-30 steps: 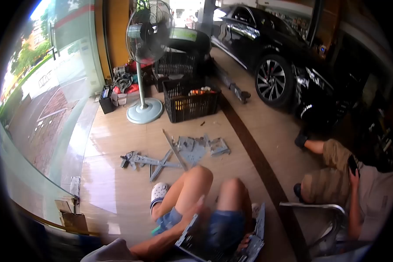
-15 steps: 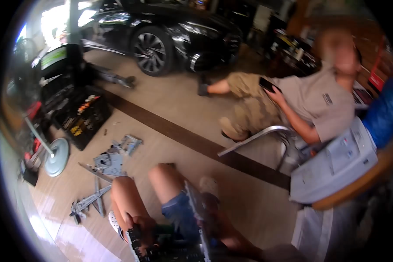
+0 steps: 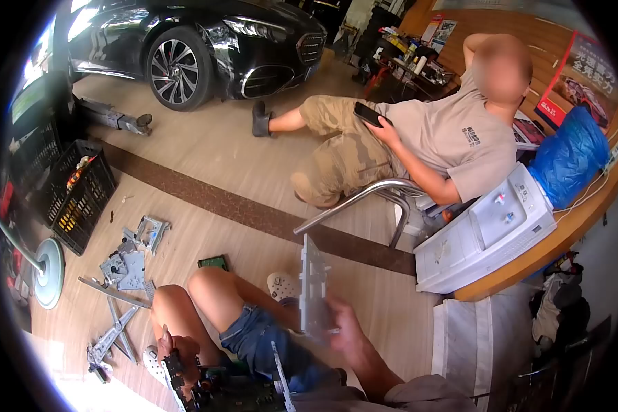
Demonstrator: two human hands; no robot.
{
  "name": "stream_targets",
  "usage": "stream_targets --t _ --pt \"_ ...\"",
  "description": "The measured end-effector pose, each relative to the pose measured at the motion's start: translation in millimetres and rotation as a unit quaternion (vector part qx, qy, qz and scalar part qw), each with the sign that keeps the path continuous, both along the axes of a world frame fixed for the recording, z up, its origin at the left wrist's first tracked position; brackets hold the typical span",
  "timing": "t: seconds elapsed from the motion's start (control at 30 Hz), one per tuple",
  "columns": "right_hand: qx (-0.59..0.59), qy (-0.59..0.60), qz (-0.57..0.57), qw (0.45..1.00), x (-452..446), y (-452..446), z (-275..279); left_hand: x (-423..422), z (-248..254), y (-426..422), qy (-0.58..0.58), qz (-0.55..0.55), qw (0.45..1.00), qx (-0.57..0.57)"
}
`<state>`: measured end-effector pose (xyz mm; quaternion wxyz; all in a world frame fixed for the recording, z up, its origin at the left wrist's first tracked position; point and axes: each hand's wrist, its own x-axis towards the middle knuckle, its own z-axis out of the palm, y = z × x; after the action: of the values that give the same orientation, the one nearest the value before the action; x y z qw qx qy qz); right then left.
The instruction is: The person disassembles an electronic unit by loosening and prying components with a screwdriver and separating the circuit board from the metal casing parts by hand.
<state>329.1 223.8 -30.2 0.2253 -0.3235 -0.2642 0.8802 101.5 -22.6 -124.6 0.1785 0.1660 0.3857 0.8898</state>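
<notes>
My right hand (image 3: 347,328) is closed on a flat grey metal plate (image 3: 314,287), held upright over the floor to the right of my knees. At the lower left, my left hand (image 3: 180,350) grips the edge of an open device frame (image 3: 233,390) with black parts, which rests on my lap. A green circuit board (image 3: 213,262) lies on the floor beyond my knee. Grey metal brackets (image 3: 126,269) and a crossed metal linkage (image 3: 115,336) lie to the left of my legs.
Another person (image 3: 426,137) sits at the right holding a phone (image 3: 372,114), beside a metal chair frame (image 3: 364,196). A white water dispenser (image 3: 487,230) lies behind. A black crate (image 3: 82,199), fan base (image 3: 49,273) and black car (image 3: 206,48) stand farther off.
The view has swung right. My right hand has lifted the metal plate away from the device on my lap. The green board has come into sight beyond my knee.
</notes>
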Motion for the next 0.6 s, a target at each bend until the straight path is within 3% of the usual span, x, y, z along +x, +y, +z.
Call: stream_targets --t 0.1,0.23,0.27,0.33,0.37,0.4,0.47,0.5,0.53,0.6 --pt "0.041 -0.02 0.011 0.999 -12 10 20 -10 -1 4 -0.033 -0.054 0.998 0.01" --pt "0.082 0.015 0.045 0.996 -24 27 19 11 56 16 -0.178 -0.026 0.981 -0.079" --pt "0.12 -0.005 0.034 0.992 -26 31 15 -9 0 -4 -0.077 -0.085 0.99 -0.075" --pt "0.134 -0.033 0.001 0.99 -34 32 14 -18 -2 -12 -0.102 -0.289 0.946 0.106" --pt "0.158 -0.107 -0.022 0.981 -36 35 6 -21 -47 -21 -0.251 -0.423 0.82 0.292" --pt "0.155 -0.116 0.009 0.981 -34 35 18 -18 -41 -23 -0.283 -0.387 0.836 0.266" --pt "0.273 -0.094 0.049 0.956 -46 43 35 -9 -7 -21 -0.15 -0.234 0.96 0.04" --pt "0.313 -0.085 0.068 0.943 -42 47 29 -2 13 -17 -0.062 -0.158 0.983 -0.069" --pt "0.341 -0.117 0.044 0.932 -47 40 35 11 41 -2 -0.071 -0.048 0.98 -0.18" --pt "0.363 -0.125 0.072 0.921 -58 44 36 3 38 -6 -0.094 -0.071 0.975 -0.19"
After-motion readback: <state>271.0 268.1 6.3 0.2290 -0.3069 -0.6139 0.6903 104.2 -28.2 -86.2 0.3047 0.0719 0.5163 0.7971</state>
